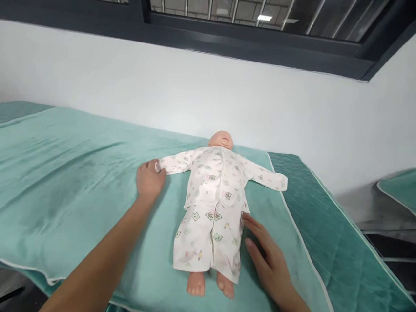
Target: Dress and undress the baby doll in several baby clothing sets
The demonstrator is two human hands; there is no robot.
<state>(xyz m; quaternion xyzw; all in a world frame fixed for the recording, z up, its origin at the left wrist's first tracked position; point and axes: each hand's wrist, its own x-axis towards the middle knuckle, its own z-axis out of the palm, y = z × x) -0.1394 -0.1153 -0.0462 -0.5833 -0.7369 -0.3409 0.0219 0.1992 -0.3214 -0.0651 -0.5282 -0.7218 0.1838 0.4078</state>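
Note:
A baby doll lies on its back, head toward the wall and bare feet toward me. It wears a white printed long-sleeved shirt and matching trousers. At the end of the sleeve on the left, my left hand is closed, with the cuff pinched between thumb and fingers. My right hand is beside the trousers on the right, fingers stretched out and thumb apart. Its fingertips are at the shirt's lower hem. The other sleeve extends to the right, and no doll hand shows at its cuff.
A light green cloth with some creases covers the bed under the doll. Darker green quilted bedding shows to the right. Behind stands a white wall below a dark-framed window. Another green-covered surface is at far right.

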